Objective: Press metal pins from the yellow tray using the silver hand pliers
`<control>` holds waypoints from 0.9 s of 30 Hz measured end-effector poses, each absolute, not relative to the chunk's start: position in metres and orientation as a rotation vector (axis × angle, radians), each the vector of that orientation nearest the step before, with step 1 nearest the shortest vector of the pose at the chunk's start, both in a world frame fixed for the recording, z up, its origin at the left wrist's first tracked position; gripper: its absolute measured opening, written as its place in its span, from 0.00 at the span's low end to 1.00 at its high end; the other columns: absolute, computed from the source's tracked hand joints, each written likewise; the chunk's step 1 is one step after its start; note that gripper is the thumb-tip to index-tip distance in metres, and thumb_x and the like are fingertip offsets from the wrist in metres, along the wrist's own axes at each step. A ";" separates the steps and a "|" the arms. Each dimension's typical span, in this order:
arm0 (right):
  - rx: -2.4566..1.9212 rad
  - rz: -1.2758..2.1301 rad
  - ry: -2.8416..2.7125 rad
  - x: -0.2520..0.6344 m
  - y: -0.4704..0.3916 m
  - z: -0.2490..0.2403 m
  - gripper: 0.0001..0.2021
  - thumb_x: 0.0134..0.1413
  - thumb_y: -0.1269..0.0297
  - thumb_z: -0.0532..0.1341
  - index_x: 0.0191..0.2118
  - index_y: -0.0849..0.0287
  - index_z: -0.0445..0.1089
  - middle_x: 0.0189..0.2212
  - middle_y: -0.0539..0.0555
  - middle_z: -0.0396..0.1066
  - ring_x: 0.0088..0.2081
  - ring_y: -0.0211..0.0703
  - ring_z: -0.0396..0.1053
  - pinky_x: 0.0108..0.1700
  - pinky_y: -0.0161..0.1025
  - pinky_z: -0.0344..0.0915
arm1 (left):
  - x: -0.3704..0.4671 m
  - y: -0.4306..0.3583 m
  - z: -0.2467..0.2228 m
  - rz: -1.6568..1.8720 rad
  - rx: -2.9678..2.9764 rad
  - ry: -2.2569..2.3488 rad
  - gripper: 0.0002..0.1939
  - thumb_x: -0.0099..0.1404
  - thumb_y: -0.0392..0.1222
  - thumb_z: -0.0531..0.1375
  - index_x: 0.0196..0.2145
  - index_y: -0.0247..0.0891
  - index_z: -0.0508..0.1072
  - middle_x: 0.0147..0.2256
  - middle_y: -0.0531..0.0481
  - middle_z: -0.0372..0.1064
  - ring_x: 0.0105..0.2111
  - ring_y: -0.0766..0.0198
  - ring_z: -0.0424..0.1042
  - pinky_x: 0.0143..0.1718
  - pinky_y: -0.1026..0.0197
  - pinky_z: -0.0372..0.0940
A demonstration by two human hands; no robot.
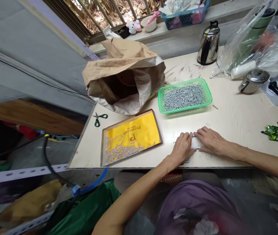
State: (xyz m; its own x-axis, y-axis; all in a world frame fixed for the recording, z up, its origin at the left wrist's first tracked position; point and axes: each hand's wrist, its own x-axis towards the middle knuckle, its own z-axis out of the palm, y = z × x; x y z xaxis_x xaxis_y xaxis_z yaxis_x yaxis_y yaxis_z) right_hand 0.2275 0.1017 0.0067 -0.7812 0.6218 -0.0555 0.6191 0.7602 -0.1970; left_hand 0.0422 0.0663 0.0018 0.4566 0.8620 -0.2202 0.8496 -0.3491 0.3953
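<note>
Near the table's front edge, both hands are at a small flat white piece (196, 143), perhaps a card or little bag; its kind is unclear. My left hand (183, 146) has its fingers bent over the left end, its thumb against the piece. From the other side, my right hand (210, 142) pinches the right end between fingers and thumb. A blue-edged flat corner (187, 160) peeks out beneath my left hand; the rest is covered. Behind the hands stands a green plastic basket (162, 109) full of small silvery metal pins (184, 96).
To the left lies a shallow tray (161, 142) with a yellow lining and loose pins (121, 152). Scissors (99, 119), a large open paper sack (124, 65), a steel kettle (208, 44), a lidded metal cup (253, 81) and green wrapped packets (273, 133) surround the work spot.
</note>
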 end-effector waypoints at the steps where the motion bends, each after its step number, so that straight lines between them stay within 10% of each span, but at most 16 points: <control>1: -1.029 0.308 -2.925 0.228 0.099 0.006 0.24 0.46 0.62 0.72 0.48 0.65 0.68 0.41 0.61 0.70 0.42 0.52 0.64 0.42 0.44 0.63 | 0.041 0.067 0.002 0.043 2.257 1.414 0.28 0.60 0.40 0.65 0.56 0.34 0.61 0.49 0.40 0.64 0.49 0.49 0.64 0.48 0.47 0.66; 7: -1.014 0.127 -2.786 0.232 0.073 -0.012 0.02 0.60 0.70 0.60 0.39 0.61 0.70 0.32 0.55 0.67 0.36 0.47 0.63 0.38 0.41 0.59 | 0.042 0.060 -0.001 0.026 2.284 1.320 0.10 0.65 0.36 0.60 0.45 0.38 0.68 0.44 0.44 0.66 0.46 0.54 0.65 0.46 0.50 0.65; 14: -0.985 0.072 -2.714 0.235 0.060 -0.027 0.12 0.64 0.76 0.51 0.35 0.60 0.69 0.29 0.54 0.66 0.34 0.44 0.63 0.38 0.40 0.59 | 0.046 0.054 -0.009 0.026 2.317 1.324 0.04 0.69 0.37 0.57 0.41 0.38 0.70 0.41 0.45 0.68 0.45 0.54 0.66 0.45 0.51 0.66; 21: -1.014 0.092 -2.668 0.247 0.075 -0.033 0.25 0.65 0.56 0.53 0.63 0.60 0.56 0.56 0.66 0.64 0.59 0.59 0.59 0.54 0.53 0.62 | 0.036 0.029 -0.015 0.571 2.229 1.505 0.24 0.67 0.42 0.60 0.58 0.38 0.63 0.54 0.37 0.64 0.55 0.50 0.65 0.53 0.47 0.66; 27: -0.935 0.075 -2.644 0.241 0.068 -0.033 0.18 0.65 0.57 0.54 0.55 0.59 0.66 0.50 0.64 0.68 0.52 0.56 0.62 0.49 0.50 0.63 | -0.013 -0.015 -0.020 1.075 1.848 1.886 0.10 0.71 0.40 0.54 0.44 0.39 0.74 0.36 0.47 0.69 0.37 0.62 0.71 0.39 0.60 0.68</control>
